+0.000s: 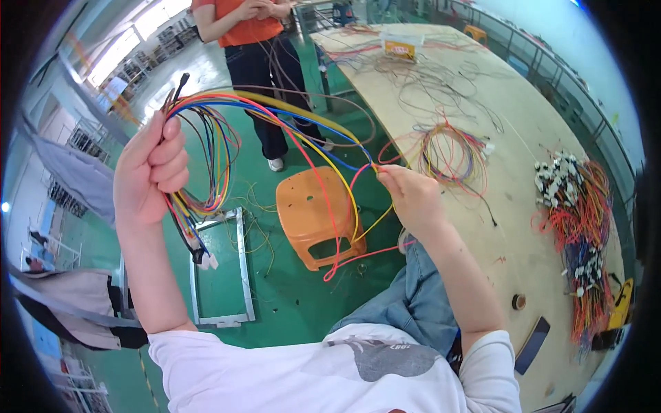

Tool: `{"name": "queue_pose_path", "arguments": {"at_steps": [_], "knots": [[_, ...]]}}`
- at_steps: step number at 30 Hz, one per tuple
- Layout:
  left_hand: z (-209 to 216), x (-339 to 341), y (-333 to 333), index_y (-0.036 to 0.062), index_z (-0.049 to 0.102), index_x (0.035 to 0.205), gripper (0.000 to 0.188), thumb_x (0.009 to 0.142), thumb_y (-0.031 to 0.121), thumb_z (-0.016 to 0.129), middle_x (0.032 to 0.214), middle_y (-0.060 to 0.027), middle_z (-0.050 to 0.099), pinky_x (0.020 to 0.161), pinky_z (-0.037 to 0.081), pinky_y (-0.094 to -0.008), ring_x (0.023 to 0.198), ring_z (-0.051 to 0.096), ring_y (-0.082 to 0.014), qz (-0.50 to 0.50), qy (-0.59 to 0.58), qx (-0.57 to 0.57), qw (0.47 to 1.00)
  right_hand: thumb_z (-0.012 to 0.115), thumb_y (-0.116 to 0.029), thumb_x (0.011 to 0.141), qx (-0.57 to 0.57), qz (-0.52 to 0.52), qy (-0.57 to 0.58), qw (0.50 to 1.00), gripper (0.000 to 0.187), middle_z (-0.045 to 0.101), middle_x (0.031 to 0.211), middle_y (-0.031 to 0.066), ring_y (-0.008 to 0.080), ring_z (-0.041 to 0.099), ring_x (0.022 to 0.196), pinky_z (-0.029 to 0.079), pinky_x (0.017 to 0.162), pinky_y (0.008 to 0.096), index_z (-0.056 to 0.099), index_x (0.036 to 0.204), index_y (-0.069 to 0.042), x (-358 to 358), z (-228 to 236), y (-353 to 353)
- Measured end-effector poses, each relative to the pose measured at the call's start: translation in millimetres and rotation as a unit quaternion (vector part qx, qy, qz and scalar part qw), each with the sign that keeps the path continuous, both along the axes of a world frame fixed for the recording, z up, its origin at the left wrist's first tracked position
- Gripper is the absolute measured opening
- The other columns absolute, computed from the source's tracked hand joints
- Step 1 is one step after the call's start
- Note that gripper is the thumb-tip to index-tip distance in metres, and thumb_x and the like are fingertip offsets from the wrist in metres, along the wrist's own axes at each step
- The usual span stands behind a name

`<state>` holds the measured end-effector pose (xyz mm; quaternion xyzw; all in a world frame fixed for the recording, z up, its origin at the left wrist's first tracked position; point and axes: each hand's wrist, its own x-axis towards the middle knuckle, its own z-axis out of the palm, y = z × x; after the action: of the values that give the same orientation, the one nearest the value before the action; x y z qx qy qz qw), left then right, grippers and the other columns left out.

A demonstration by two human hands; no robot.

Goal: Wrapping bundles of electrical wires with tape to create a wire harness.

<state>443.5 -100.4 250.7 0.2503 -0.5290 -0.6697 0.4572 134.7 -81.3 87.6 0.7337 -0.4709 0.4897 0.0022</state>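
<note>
Between the left fingers at the frame's left and the right fingers near centre, a span of coloured wires bars a straight crossing. Beneath it, room opens over the green floor, narrowed by a drooping red loop and an orange stool. A metal frame stands lower left. Bare table gives passage at centre right, bounded by a wire coil above, heaped wiring far right, and a phone below.
</note>
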Motion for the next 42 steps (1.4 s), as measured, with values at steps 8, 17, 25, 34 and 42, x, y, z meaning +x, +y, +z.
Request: {"name": "queue_pose_path", "arguments": {"at_steps": [8,17,25,34,42], "knots": [[-22,119,-11,0.0062,0.043,0.079,0.021,0.091,0.023,0.039,0.054,0.0065,0.024,0.037,0.018,-0.0195,0.041,0.021,-0.0032,0.212,0.178,0.042,0.96,0.039,-0.006,0.086,0.139,-0.136,-0.163,0.967,0.022,0.059,0.093,0.012,0.0234,0.055,0.092,0.042,0.08,0.0312,0.055,0.101,-0.002,-79,-53,37],[-73,290,-9,0.0111,0.038,0.065,0.027,0.091,0.019,0.033,0.05,0.0042,0.026,0.038,0.019,-0.0241,0.039,0.021,-0.0083,0.571,0.206,0.048,0.793,0.041,-0.013,0.088,0.152,-0.354,-0.254,0.887,0.012,0.046,0.071,0.0013,0.0112,0.04,0.063,0.031,0.056,0.0225,0.051,0.082,-0.008,-352,-71,130],[-65,262,41,0.0102,0.043,0.071,0.02,0.089,0.02,0.044,0.052,0.0061,0.026,0.036,0.018,-0.0215,0.039,0.021,-0.0061,0.555,0.024,0.114,0.824,0.044,-0.027,0.089,0.238,-0.026,-0.405,0.882,0.023,0.043,0.059,-0.0003,0.0077,0.041,0.051,0.031,0.045,0.0207,0.05,0.078,-0.007,-168,-6,113],[-22,142,49,0.0085,0.044,0.081,0.025,0.089,0.032,0.044,0.054,0.0092,0.025,0.036,0.017,-0.0171,0.041,0.021,-0.0011,0.219,-0.098,0.082,0.967,0.048,-0.039,0.081,0.316,0.397,-0.33,0.796,0.042,0.049,0.079,0.0111,0.0205,0.049,0.075,0.037,0.065,0.0297,0.048,0.097,0.001,12,70,126],[-21,52,45,0.0073,0.047,0.079,0.019,0.086,0.024,0.052,0.051,0.0084,0.026,0.034,0.017,-0.018,0.038,0.023,-0.0011,0.07,-0.142,0.035,0.987,0.06,-0.036,0.073,0.255,0.325,-0.235,0.88,0.057,0.049,0.1,0.0171,0.0229,0.048,0.094,0.035,0.082,0.0314,0.044,0.108,0.005,19,75,117]]}}
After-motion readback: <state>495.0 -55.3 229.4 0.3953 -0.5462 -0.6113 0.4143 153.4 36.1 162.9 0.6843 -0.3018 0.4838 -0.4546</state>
